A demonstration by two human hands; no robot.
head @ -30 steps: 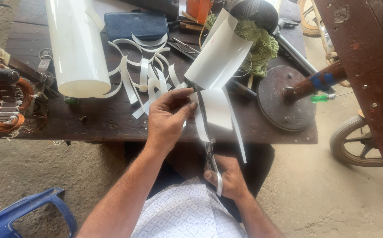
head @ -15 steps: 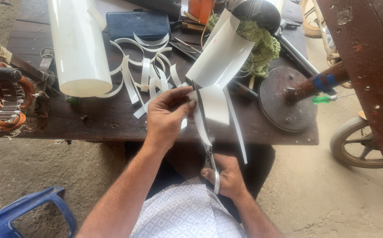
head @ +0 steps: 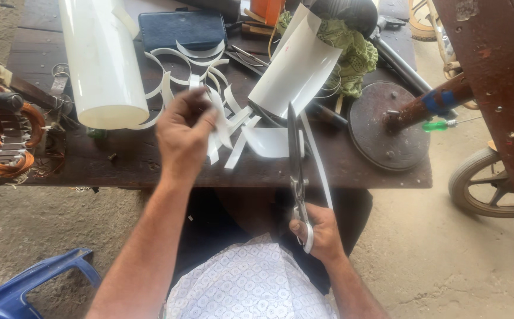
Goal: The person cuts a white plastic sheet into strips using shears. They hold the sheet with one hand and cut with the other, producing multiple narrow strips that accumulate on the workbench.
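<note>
Dark worktop (head: 150,159) at twelve o'clock, our left hand (head: 183,127) pinching a white strip (head: 217,127), right hand (head: 322,233) gripping scissors (head: 295,159) whose point could poke fingers.

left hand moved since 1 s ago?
Yes. The left hand has shifted left, away from the scissors, toward the white pipe, carrying a cut strip.

Bare forearms, white patterned shirt
</note>
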